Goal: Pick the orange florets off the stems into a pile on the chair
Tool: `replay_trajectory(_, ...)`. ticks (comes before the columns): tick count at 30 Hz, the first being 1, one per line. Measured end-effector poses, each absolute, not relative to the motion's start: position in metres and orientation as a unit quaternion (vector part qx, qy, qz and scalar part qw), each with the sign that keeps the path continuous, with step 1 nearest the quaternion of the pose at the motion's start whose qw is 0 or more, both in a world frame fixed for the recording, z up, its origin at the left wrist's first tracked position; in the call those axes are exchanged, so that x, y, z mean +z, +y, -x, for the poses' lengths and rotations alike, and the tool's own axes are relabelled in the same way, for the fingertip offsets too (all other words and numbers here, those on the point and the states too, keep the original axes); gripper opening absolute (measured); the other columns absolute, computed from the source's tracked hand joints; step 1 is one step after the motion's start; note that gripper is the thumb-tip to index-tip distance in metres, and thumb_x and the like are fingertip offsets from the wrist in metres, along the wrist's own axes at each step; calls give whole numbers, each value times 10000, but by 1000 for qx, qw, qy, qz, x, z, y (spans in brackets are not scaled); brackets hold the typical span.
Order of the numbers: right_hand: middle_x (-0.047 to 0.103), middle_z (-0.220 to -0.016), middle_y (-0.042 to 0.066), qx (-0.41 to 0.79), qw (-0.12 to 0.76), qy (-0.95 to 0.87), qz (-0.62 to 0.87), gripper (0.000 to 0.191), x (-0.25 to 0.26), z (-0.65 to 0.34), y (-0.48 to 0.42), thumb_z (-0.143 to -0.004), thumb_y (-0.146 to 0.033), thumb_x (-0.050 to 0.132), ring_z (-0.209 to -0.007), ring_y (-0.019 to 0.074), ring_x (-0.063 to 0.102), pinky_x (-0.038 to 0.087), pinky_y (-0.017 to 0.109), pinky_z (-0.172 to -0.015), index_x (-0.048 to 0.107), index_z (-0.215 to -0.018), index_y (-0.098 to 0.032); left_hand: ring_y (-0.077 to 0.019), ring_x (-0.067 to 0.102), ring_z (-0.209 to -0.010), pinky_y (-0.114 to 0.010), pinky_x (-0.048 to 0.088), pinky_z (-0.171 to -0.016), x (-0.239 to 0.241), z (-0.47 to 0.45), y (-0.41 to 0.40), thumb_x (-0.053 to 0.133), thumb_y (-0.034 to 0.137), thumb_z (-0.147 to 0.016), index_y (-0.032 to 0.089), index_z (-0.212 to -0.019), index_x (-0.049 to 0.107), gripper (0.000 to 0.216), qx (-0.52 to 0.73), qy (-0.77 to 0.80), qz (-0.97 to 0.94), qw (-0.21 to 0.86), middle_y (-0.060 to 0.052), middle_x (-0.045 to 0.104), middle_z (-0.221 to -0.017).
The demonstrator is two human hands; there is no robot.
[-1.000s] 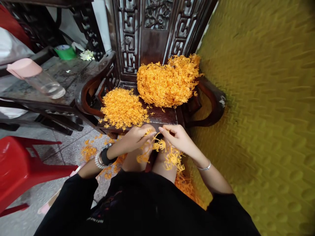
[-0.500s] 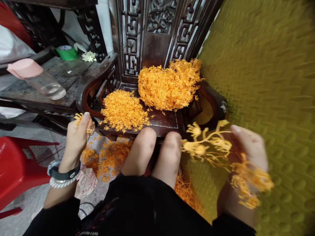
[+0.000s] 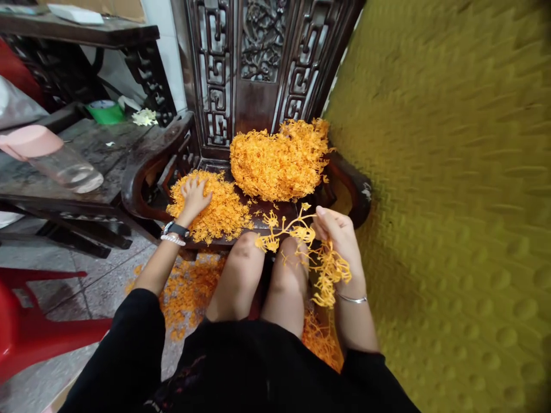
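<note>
My left hand (image 3: 195, 198) rests on the loose heap of small orange flower-like pieces (image 3: 228, 215) at the left of the chair seat, its fingers spread. Over my knees, my right hand (image 3: 341, 232) pinches an orange branched sprig (image 3: 297, 230) between thumb and fingers. More orange strands (image 3: 329, 269) hang down below that hand. The sprig's branches end in small flower-like clusters. Behind, a bigger mound of tangled orange pieces (image 3: 279, 163) sits on the seat against the backrest.
A carved dark wood chair (image 3: 258, 106) faces me. To its left, a wooden table (image 3: 99, 152) bears a pink-lidded bottle (image 3: 55, 158) and green tape (image 3: 105, 112). Orange bits (image 3: 185, 298) litter the floor. A red stool (image 3: 26, 332) stands left; a yellow-green textured mat (image 3: 451, 201) rises at right.
My left hand has moved forward and right onto the loose heap, and its fingers have opened from around orange pieces. My right hand has come inward with the sprig over my knees.
</note>
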State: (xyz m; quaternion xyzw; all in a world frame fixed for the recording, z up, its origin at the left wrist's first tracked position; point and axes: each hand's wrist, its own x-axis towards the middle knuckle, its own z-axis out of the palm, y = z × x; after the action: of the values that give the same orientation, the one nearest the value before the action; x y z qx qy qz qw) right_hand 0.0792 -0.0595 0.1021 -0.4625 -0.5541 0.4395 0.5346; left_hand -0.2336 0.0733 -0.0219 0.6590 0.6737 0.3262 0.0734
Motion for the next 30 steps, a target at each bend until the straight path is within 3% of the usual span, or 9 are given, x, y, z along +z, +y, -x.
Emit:
replay_trajectory(2, 271, -425, -67, 427, 542, -553, 467, 534, 99, -78, -56, -805, -505, 607, -402, 53, 224, 144, 259, -424, 326, -474, -192, -302, 352, -1324, -505, 237, -1104, -9, 221, 61, 501, 329, -854, 148, -1207, 527, 397, 411, 612, -663, 129, -164, 456, -1384)
replay_trajectory(4, 273, -439, -67, 420, 541, -555, 471, 530, 96, -74, -53, -799, -508, 612, -410, 52, 225, 139, 262, -430, 336, -478, -189, -235, 505, -1201, -430, 378, -1032, 13, 202, 40, 400, 412, -909, 169, -1224, 503, 411, 481, 508, -675, 236, -146, 536, -1304)
replay_trajectory(8, 285, -442, -64, 418, 547, -556, 466, 522, 91, -62, -50, -816, -498, 597, -420, 53, 228, 140, 267, -444, 339, -486, -187, -216, 580, -1095, -343, 493, -858, 58, 160, -16, 332, 572, -898, 205, -1336, 395, 575, 473, 343, -700, 410, -151, 542, -1299)
replay_trajectory(11, 276, -452, -64, 399, 559, -551, 474, 519, 89, -53, -53, -823, -501, 585, -432, 57, 228, 141, 266, -449, 323, -501, -190, -232, 576, -1075, -315, 503, -775, 71, 134, -50, 472, 614, -823, 216, -1377, 347, 694, 474, 338, -705, 405, -146, 534, -1300)
replay_trajectory(13, 270, -464, -63, 385, 557, -550, 489, 521, 87, -48, -55, -825, -513, 573, -443, 58, 221, 146, 264, -451, 309, -510, -192, -220, 592, -1009, -307, 498, -732, 70, 121, -65, 534, 574, -812, 226, -1348, 382, 657, 477, 391, -686, 385, -120, 567, -1241)
replay_trajectory(17, 255, -490, -61, 357, 575, -541, 499, 516, 83, -40, -60, -841, -495, 556, -460, 62, 218, 161, 266, -459, 277, -525, -197, -159, 598, -801, -298, 473, -705, 54, 102, -73, 420, 474, -913, 208, -1085, 542, 340, 516, 514, -598, 335, -59, 636, -956)
replay_trajectory(20, 236, -507, -58, 318, 594, -535, 510, 505, 81, -38, -63, -863, -487, 522, -468, 67, 218, 170, 269, -464, 257, -540, -203, -142, 561, -672, -287, 452, -634, 40, 97, -70, 371, 498, -925, 202, -904, 555, 348, 520, 543, -572, 327, -27, 596, -755)
replay_trajectory(25, 211, -540, -53, 201, 634, -522, 534, 484, 71, -33, -68, -897, -461, 469, -497, 80, 196, 176, 269, -472, 237, -556, -208, -155, 580, -752, -288, 464, -670, 29, 95, -68, 304, 510, -942, 208, -862, 533, 387, 538, 536, -552, 343, -38, 604, -791)
replay_trajectory(30, 250, -538, -51, 223, 608, -547, 530, 448, 60, -27, -71, -917, -430, 441, -489, 84, 231, 203, 261, -469, 268, -569, -208, -122, 505, -624, -258, 423, -592, 36, 91, -64, 408, 544, -895, 202, -728, 474, 386, 546, 531, -542, 354, 4, 520, -663)
